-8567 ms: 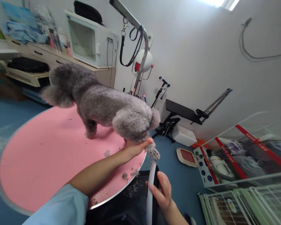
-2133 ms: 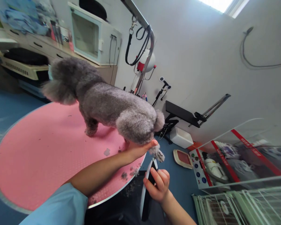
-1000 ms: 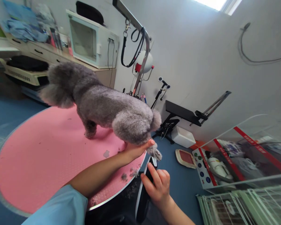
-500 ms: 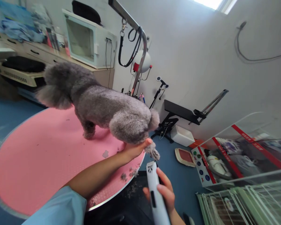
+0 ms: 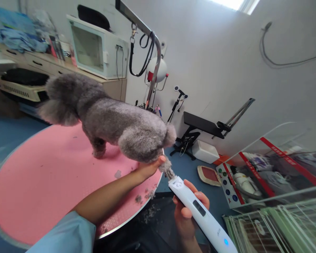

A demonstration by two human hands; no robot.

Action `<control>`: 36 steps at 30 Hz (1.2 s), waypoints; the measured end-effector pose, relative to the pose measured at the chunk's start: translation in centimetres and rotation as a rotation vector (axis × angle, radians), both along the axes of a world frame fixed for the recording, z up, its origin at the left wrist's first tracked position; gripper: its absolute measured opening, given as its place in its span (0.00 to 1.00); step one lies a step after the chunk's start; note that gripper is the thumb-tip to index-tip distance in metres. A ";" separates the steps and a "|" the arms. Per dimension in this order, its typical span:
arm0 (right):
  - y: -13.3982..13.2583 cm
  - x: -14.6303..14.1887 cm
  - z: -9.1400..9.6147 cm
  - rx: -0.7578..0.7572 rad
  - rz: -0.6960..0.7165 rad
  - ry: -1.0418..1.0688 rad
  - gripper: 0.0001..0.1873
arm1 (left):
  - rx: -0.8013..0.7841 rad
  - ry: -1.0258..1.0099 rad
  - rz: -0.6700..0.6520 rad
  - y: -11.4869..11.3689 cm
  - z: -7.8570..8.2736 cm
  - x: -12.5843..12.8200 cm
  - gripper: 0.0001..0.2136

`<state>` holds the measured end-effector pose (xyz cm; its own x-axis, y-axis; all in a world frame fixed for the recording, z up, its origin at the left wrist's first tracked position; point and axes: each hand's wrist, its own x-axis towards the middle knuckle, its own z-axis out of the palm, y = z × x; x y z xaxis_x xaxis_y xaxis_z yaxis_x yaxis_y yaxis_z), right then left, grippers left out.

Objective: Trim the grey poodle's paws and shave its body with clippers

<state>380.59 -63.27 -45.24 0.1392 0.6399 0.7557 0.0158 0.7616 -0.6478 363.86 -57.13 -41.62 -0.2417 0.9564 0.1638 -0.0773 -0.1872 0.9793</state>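
A grey curly-coated dog (image 5: 121, 123) stands on a round pink table (image 5: 42, 182), its head to the left and its rump toward me. My left hand (image 5: 150, 167) is closed around a hind leg of the dog, thumb up, and the paw (image 5: 169, 172) sticks out past the table's edge. In my right hand (image 5: 186, 211) is a white hair clipper (image 5: 200, 214) with a lit blue light. Its blade end is at the paw, touching or nearly so. Loose grey fur tufts (image 5: 138, 199) lie on the table near my left forearm.
A metal grooming arm (image 5: 156, 63) with a hanging black loop (image 5: 144, 59) rises behind the dog. Dark cloth with fur clippings (image 5: 152, 214) lies below the table rim. To the right stand a clear-walled pen (image 5: 279, 158) and a white wire rack (image 5: 292, 225).
The clipper has turned in my right hand, its body now slanting down to the right and its blade end up against the paw. My left hand still holds the leg.
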 end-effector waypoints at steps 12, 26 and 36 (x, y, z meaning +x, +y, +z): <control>0.8 -0.1 0.3 0.012 -0.022 0.034 0.22 | 0.028 -0.001 0.030 0.1 0.2 0.0 0.30; 1.3 -0.1 0.4 -0.127 0.159 0.128 0.19 | 0.041 -0.016 -0.045 0.4 -0.5 -0.2 0.27; 0.5 -0.8 2.1 -0.214 0.165 0.279 0.23 | 0.005 0.014 -0.109 0.8 -0.5 -0.5 0.28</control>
<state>379.76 -62.73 -43.13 0.2026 0.8102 0.5501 -0.2952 0.5861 -0.7545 363.37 -56.36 -42.17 -0.1336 0.9762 0.1711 -0.0843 -0.1832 0.9795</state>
